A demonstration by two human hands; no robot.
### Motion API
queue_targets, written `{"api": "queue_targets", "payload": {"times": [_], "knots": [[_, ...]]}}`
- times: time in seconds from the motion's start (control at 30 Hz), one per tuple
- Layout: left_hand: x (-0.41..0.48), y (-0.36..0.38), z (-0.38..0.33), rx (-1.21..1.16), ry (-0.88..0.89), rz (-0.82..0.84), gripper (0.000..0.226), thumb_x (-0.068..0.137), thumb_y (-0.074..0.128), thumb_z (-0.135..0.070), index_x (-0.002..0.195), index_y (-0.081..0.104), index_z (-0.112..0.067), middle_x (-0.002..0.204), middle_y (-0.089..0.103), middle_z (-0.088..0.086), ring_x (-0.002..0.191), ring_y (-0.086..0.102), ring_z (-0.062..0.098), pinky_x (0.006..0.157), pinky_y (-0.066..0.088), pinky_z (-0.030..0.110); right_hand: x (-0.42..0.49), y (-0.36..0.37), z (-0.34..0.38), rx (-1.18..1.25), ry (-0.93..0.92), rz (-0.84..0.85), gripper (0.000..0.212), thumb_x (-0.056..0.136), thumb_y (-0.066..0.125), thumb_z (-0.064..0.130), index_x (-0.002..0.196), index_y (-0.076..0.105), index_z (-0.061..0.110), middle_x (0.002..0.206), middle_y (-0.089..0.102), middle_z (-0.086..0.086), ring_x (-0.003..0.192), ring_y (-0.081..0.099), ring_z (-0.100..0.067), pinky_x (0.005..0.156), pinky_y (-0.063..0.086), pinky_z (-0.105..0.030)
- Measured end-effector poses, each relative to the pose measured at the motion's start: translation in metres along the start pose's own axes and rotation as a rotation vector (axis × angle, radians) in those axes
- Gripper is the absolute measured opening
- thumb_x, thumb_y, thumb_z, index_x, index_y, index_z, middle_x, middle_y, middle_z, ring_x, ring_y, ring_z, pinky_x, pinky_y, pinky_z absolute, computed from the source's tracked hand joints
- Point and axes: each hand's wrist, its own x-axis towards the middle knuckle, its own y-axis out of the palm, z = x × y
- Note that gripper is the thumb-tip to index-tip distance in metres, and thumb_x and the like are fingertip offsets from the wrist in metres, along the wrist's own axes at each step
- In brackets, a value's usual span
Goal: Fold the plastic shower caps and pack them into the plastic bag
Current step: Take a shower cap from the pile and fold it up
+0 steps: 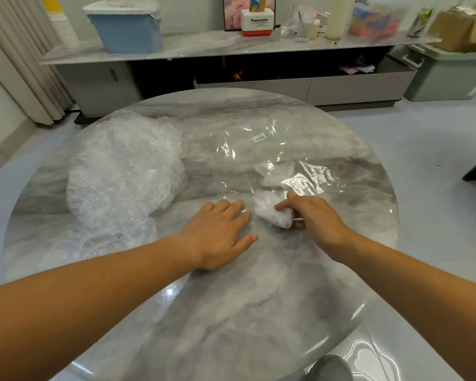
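Surface (231, 312): round, glossy, grey-white marble pattern.
Left part: loose heap of clear shower caps (124, 171), directly on it.
Centre-right: clear plastic bag (248, 155), lying flat, label sticker (259, 138) uppermost, folded cap (275, 171) inside.

Bare left hand (217, 232) and right hand (316, 215), bare forearms (94, 284) to the frame edge, short nails

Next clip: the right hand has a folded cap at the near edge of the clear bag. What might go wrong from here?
1. The folded cap is only pinched by the right hand and looks crumpled, so it may spring open on release.
2. The plastic bag lies on a glossy table, pinned, it seems, only by the flat left hand. It may slide, or its mouth may stay shut.
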Motion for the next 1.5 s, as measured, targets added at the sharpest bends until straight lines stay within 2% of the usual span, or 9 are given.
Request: {"api": "queue_targets", "payload": {"times": [0.13, 0.23, 0.33, 0.5, 0.7, 0.77, 0.93, 1.3, 1.5], "knots": [[-0.001, 0.001, 0.001, -0.007, 0.071, -0.065, 0.07, 0.095, 0.01, -0.065, 0.149, 0.037, -0.028, 0.165, 0.02, 0.004, 0.147, 0.018, 0.023, 0.117, 0.017, 0.039, -0.002, -0.001, 0.0, 0.011, -0.034, 0.034, 0.044, 0.104, 0.049, 0.045, 0.09, 0.079, 0.016, 0.097, 0.076, -0.001, 0.092, 0.07, -0.017, 0.089, 0.052, -0.036], [0.0, 0.003, 0.001, -0.088, 0.083, -0.055, 0.081, 0.088, -0.001, -0.068, 0.149, 0.038, -0.033, 0.169, 0.0, 0.005, 0.155, -0.005, 0.019, 0.123, 0.005, 0.041, -0.002, 0.0, -0.003, 0.017, -0.048, 0.038, 0.045, 0.102, 0.051, 0.048, 0.09, 0.079, 0.015, 0.096, 0.076, -0.002, 0.09, 0.071, -0.017, 0.088, 0.052, -0.036], [0.003, 0.007, 0.001, -0.122, 0.035, -0.019, 0.086, 0.087, -0.004, -0.071, 0.157, 0.026, -0.03, 0.169, -0.013, 0.002, 0.155, -0.015, 0.016, 0.125, -0.001, 0.039, -0.001, 0.0, -0.004, 0.002, -0.047, 0.027, 0.053, 0.088, 0.053, 0.065, 0.088, 0.08, 0.021, 0.097, 0.076, 0.001, 0.095, 0.071, -0.019, 0.094, 0.054, -0.041], [0.005, 0.01, 0.004, -0.22, 0.026, 0.019, 0.059, 0.103, 0.023, -0.058, 0.158, 0.021, -0.034, 0.169, -0.01, 0.001, 0.156, -0.009, 0.018, 0.125, -0.001, 0.036, -0.003, -0.001, -0.006, -0.059, -0.057, 0.024, 0.063, 0.077, 0.047, 0.081, 0.09, 0.079, 0.028, 0.099, 0.075, -0.001, 0.102, 0.068, -0.027, 0.101, 0.05, -0.056], [0.002, 0.01, 0.003, -0.185, 0.067, 0.01, 0.06, 0.103, 0.021, -0.059, 0.158, 0.021, -0.035, 0.17, -0.006, 0.0, 0.155, -0.004, 0.014, 0.124, 0.001, 0.033, -0.005, 0.0, -0.001, 0.154, -0.004, -0.014, 0.05, 0.104, 0.045, 0.047, 0.087, 0.077, 0.011, 0.094, 0.075, -0.005, 0.093, 0.071, -0.024, 0.087, 0.056, -0.037], [0.003, 0.009, 0.001, -0.18, 0.043, 0.015, 0.062, 0.102, 0.019, -0.061, 0.159, 0.02, -0.036, 0.17, -0.005, -0.001, 0.155, 0.0, 0.015, 0.125, 0.005, 0.036, -0.006, 0.001, 0.003, 0.261, 0.057, -0.054, 0.053, 0.105, 0.043, 0.045, 0.089, 0.075, 0.006, 0.108, 0.073, -0.018, 0.098, 0.071, -0.03, 0.089, 0.058, -0.039], [0.007, 0.008, -0.001, -0.145, 0.015, -0.021, 0.065, 0.102, 0.018, -0.062, 0.158, 0.025, -0.031, 0.17, 0.001, 0.0, 0.153, 0.009, 0.018, 0.123, 0.012, 0.037, -0.008, 0.001, 0.007, 0.389, 0.125, -0.071, 0.053, 0.104, 0.045, 0.046, 0.091, 0.073, 0.002, 0.111, 0.072, -0.02, 0.095, 0.072, -0.027, 0.086, 0.06, -0.038], [0.005, 0.005, 0.004, -0.044, -0.017, -0.061, 0.077, 0.098, 0.012, -0.063, 0.16, 0.02, -0.018, 0.169, 0.007, 0.002, 0.152, 0.013, 0.019, 0.119, 0.015, 0.038, -0.008, 0.0, 0.004, 0.267, 0.061, -0.028, 0.055, 0.105, 0.042, 0.045, 0.089, 0.074, 0.004, 0.111, 0.072, -0.023, 0.094, 0.071, -0.027, 0.09, 0.059, -0.041], [0.002, 0.003, 0.0, -0.102, 0.007, -0.109, 0.081, 0.096, 0.015, -0.066, 0.162, 0.01, -0.019, 0.169, 0.003, -0.004, 0.149, 0.011, 0.014, 0.118, 0.013, 0.035, -0.016, -0.003, 0.006, 0.057, 0.017, 0.085, 0.065, 0.09, 0.042, 0.065, 0.093, 0.078, 0.01, 0.091, 0.077, 0.0, 0.089, 0.073, -0.018, 0.078, 0.056, -0.028]]}}
